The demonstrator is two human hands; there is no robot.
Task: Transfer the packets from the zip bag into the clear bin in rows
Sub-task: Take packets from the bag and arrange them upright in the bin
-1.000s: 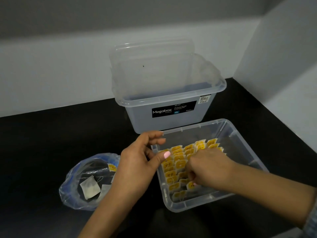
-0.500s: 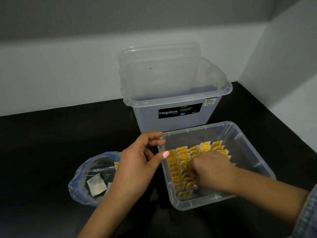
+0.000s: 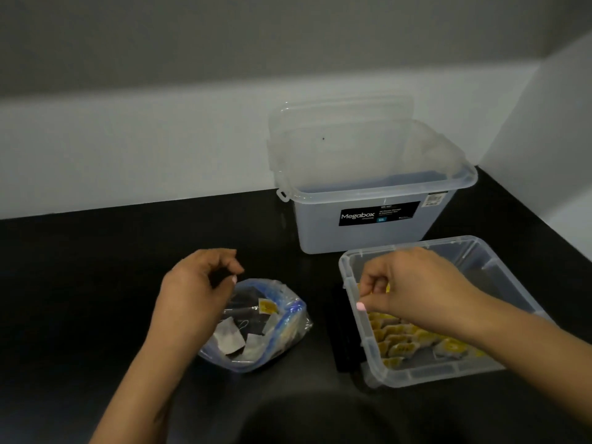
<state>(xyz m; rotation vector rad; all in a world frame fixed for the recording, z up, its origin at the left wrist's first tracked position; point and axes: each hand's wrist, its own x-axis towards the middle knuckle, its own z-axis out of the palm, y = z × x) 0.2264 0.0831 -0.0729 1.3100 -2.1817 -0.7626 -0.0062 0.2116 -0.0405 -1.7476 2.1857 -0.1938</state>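
From the head view, a black counter is running back to a pale wall and closing into a corner at the right, leaving broad bare room on the left and little on the right, where the bin is sitting near the wall. Between bag and bin a dark strip of counter is lying open. The bag is resting left of the bin, its blue-edged mouth gaping upward, with a few packets lying loose inside (thin, pale squares, one showing yellow). The left hand is hovering over the bag's upper left rim, fingers loosely curled, thumb and fingertips apart, gripping nothing visible. The right hand is hanging over the bin's left half, fingers curled in toward the palm; whether it is pinching anything cannot be told. Below and beside it, yellow-and-white packets are standing in overlapping rows along the bin's near left floor. The bin is clear, shallow, rigid plastic with rounded corners. Behind it a taller translucent box is standing, with a lid leaning upright behind it against the wall.
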